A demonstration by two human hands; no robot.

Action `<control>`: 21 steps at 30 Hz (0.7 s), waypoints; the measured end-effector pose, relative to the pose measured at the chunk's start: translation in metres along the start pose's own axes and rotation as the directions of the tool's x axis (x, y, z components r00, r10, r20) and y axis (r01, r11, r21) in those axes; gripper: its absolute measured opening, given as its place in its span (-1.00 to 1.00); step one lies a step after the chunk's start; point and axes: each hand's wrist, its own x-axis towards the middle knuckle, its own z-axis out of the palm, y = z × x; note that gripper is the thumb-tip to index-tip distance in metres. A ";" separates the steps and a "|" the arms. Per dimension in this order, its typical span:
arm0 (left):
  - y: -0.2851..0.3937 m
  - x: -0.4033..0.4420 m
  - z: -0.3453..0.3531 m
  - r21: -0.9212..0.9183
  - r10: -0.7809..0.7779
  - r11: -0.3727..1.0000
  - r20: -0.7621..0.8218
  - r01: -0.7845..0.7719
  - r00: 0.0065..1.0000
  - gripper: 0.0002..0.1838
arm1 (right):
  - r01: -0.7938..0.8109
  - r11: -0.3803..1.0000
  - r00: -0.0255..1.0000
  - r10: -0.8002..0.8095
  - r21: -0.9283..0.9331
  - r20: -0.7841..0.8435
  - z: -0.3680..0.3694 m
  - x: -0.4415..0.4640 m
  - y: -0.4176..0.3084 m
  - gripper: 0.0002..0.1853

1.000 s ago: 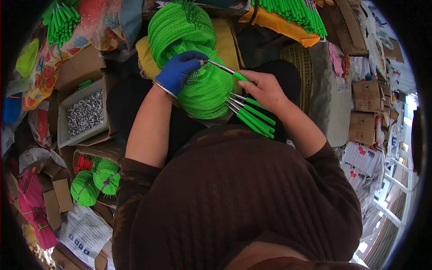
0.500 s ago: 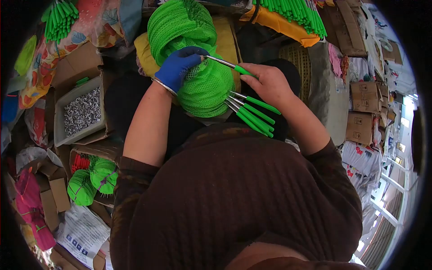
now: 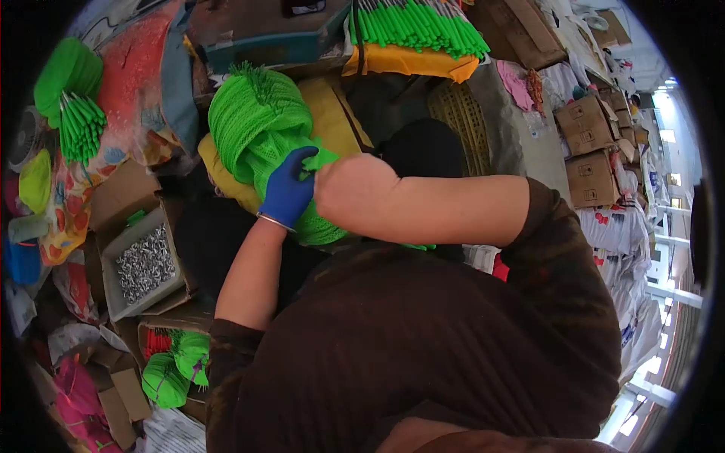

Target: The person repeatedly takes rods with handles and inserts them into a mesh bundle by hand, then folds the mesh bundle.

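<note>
A stack of bright green mesh nets (image 3: 260, 113) lies on a yellow cushion-like bundle in front of me. My left hand (image 3: 288, 187), in a blue glove, is closed at the stack's near side with green mesh between its fingers. Pressed close beside it, my bare right hand (image 3: 353, 195) is bent into a fist, its back towards me. Whatever its fingers hold is hidden, and the steel-and-green handle is out of sight. Just a bit of the green handles (image 3: 420, 247) shows below my right forearm.
A grey bin of small metal parts (image 3: 143, 264) stands at left, above a box with green net bundles (image 3: 166, 380). Green handles (image 3: 423, 30) are piled on orange cloth at the top. Cartons (image 3: 593, 177) are stacked at right.
My right hand has swung left and turned over against my left hand, hiding the handle it held. My view has shifted, bringing more of the far table into sight.
</note>
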 end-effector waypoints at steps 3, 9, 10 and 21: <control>0.001 -0.014 0.014 0.079 -0.002 0.997 0.150 -0.010 0.989 -0.46 | 0.078 0.991 0.913 -0.114 0.108 0.391 -0.015 0.011 -0.003 -0.82; 0.015 0.000 -0.011 0.136 0.050 0.989 0.006 -0.050 0.999 -0.53 | 0.090 0.930 0.967 -0.167 0.355 0.192 0.014 -0.007 0.053 -0.58; 0.021 0.001 -0.018 0.173 0.081 0.982 -0.046 -0.072 0.996 -0.55 | 0.174 0.834 0.979 -0.206 0.523 0.003 0.019 -0.011 0.066 -0.55; 0.049 0.015 -0.043 0.636 0.242 0.768 -0.391 0.071 0.888 -0.47 | -0.478 0.832 0.790 0.547 0.281 -0.277 0.178 0.094 0.371 -0.48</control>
